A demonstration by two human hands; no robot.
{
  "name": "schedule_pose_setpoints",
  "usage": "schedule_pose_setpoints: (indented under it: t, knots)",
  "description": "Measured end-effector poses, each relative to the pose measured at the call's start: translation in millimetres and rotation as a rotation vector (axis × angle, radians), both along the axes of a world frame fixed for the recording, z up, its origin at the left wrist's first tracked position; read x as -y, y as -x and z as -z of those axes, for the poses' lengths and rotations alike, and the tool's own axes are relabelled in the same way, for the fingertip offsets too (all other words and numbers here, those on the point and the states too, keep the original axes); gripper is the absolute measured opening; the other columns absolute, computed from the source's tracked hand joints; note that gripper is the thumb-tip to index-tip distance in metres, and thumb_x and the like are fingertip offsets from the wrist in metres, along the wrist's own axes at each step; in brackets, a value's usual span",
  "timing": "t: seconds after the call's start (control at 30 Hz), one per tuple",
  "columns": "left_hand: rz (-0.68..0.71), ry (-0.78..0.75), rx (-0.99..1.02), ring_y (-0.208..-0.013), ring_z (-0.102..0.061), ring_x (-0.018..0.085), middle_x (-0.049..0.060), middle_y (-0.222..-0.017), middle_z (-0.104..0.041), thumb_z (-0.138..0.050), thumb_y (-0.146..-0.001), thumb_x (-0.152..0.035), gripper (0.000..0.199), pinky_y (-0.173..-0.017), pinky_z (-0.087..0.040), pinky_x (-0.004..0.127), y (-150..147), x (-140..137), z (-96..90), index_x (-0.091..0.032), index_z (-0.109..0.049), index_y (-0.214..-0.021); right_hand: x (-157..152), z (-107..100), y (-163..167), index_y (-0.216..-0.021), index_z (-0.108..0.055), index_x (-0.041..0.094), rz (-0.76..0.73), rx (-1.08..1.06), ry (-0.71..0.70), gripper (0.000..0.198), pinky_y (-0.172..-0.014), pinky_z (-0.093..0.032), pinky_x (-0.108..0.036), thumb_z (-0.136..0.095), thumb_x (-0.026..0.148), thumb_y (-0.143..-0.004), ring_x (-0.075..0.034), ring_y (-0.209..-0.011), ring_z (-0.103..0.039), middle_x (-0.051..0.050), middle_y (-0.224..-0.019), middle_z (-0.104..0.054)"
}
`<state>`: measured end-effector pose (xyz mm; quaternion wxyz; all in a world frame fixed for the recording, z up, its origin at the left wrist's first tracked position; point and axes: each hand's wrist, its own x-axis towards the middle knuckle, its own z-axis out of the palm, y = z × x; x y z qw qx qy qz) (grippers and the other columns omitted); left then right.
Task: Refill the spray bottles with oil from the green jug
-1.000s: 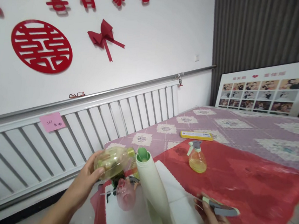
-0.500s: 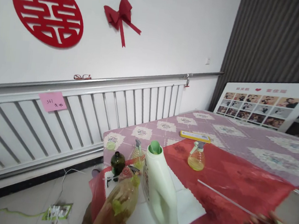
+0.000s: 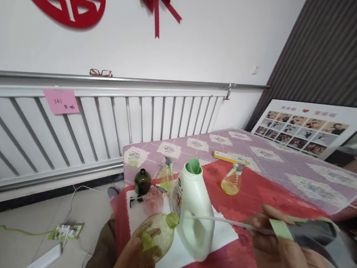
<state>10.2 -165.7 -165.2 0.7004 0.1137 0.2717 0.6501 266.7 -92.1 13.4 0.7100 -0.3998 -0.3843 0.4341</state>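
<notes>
My left hand (image 3: 137, 254) is wrapped round a clear yellow-green spray bottle (image 3: 166, 229), tilted, its neck open and pointing up to the right. My right hand (image 3: 287, 254) grips a grey and pale-green trigger spray head (image 3: 304, 232). Its thin dip tube (image 3: 227, 221) points left, across the front of a pale-green jug (image 3: 195, 203). That jug stands upright with a green spout (image 3: 193, 166) in its mouth. Behind the held bottle are a pink bottle (image 3: 153, 201), a dark green bottle (image 3: 142, 182) and a spray bottle with yellow liquid (image 3: 166, 175).
Another spray bottle with yellow liquid (image 3: 231, 182) stands on the red cover (image 3: 255, 192). A yellow-edged box (image 3: 229, 158) lies behind it on the patterned tablecloth (image 3: 268, 154). White cloth (image 3: 166, 265) lies under the jug. Beyond the table are a radiator (image 3: 151, 116) and photo board (image 3: 312, 126).
My right hand has come left and up, bringing the spray head into view and its tube towards the jug. The bottle in my left hand has tipped right. The camera view has tilted down.
</notes>
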Motion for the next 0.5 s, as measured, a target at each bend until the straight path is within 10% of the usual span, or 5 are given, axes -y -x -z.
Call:
schedule_pose_setpoints:
  t: [0.5]
  knots:
    - [0.078, -0.18, -0.029, -0.102, -0.064, 0.024, 0.01, -0.136, -0.058, -0.076, -0.075, -0.051, 0.065, -0.079, -0.047, 0.03, 3.5, 13.5, -11.2, -0.03, -0.058, -0.134, 7.5, 16.7, 45.8, -0.104, -0.076, 0.025, -0.305, 0.639, -0.258, 0.029, -0.063, -0.058, -0.026, -0.073, 0.042, -0.081, -0.021, -0.077, -0.072, -0.007, -0.095, -0.077]
